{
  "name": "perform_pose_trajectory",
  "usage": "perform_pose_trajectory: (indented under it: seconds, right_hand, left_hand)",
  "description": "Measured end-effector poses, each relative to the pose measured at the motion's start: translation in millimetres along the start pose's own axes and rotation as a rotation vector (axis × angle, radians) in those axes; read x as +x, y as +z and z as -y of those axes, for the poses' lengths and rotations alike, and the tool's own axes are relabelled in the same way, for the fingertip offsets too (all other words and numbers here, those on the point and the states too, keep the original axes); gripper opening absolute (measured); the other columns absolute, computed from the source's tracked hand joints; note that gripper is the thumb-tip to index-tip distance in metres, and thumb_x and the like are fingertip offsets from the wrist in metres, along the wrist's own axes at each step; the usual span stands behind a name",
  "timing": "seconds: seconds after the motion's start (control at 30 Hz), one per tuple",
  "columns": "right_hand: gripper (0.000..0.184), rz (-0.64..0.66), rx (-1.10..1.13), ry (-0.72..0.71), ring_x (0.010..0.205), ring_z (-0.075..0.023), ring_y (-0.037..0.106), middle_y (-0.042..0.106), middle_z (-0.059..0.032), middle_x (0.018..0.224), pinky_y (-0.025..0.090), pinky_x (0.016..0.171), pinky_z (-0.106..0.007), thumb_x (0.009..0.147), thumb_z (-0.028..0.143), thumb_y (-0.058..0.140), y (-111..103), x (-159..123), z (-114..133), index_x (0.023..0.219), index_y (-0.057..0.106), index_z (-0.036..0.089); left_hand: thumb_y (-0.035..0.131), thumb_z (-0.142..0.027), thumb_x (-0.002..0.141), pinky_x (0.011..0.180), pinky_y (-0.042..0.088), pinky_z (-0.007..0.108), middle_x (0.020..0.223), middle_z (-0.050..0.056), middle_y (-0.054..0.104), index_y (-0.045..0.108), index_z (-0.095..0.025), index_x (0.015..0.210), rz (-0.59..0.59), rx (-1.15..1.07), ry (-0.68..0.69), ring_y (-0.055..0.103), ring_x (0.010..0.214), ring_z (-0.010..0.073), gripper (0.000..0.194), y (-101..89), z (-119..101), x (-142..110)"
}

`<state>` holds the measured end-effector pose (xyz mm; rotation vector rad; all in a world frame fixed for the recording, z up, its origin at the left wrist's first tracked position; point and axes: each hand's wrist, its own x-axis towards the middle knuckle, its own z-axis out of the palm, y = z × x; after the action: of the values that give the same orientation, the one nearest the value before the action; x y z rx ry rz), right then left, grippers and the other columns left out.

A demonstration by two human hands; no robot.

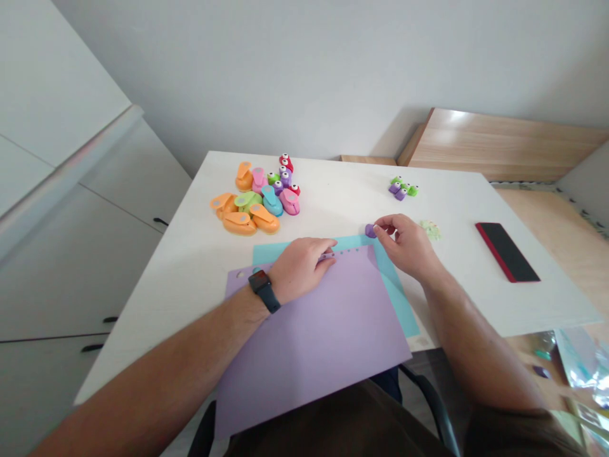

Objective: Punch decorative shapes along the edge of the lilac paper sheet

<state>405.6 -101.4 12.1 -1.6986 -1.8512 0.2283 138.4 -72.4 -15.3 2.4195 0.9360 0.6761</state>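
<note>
A purple paper sheet lies on a light blue sheet on the white table. My left hand, with a dark watch on its wrist, rests palm down on the purple sheet's far edge, beside a row of small punched holes. My right hand is just past the sheets' far right corner, its fingers pinched on a small purple paper punch that touches the table.
A heap of colourful paper punches sits far left of the sheets, and a few small green and purple ones far right. Pale green paper scraps lie by my right hand. A red-edged black phone lies at right.
</note>
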Motion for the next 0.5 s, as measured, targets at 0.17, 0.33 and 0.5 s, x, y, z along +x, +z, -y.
perform_pose_trajectory:
  seconds: [0.17,0.33,0.5]
  right_hand:
    - [0.018,0.010,-0.028,0.045,0.077,-0.0206,0.063,0.072,-0.0070,0.091,0.047,0.071,-0.037,0.095,0.036,0.061,0.2,1.1,-3.9,0.095,0.071,0.021]
    - [0.016,0.036,-0.048,0.011,0.081,-0.0218,0.063,0.071,-0.0075,0.091,0.046,0.071,-0.037,0.095,0.033,0.060,1.2,1.1,-3.8,0.095,0.071,0.021]
    - [0.016,0.062,-0.055,0.003,0.078,-0.0206,0.062,0.071,-0.0078,0.092,0.046,0.071,-0.036,0.095,0.033,0.061,1.8,0.8,-2.2,0.095,0.071,0.021]
  left_hand:
    - [0.064,-0.023,0.094,0.090,0.054,0.039,0.105,0.007,0.078,0.068,-0.018,0.120,0.000,0.004,-0.004,0.072,0.099,0.0239,0.027,-0.2,-0.1,-0.2]
    - [0.064,-0.023,0.094,0.091,0.055,0.039,0.105,0.008,0.078,0.069,-0.019,0.119,-0.003,0.015,-0.004,0.073,0.098,0.0238,0.026,0.1,0.1,0.0]
    - [0.064,-0.021,0.094,0.090,0.055,0.038,0.103,0.007,0.078,0.069,-0.019,0.119,-0.010,-0.002,-0.005,0.073,0.097,0.0233,0.026,-0.3,-0.4,0.2]
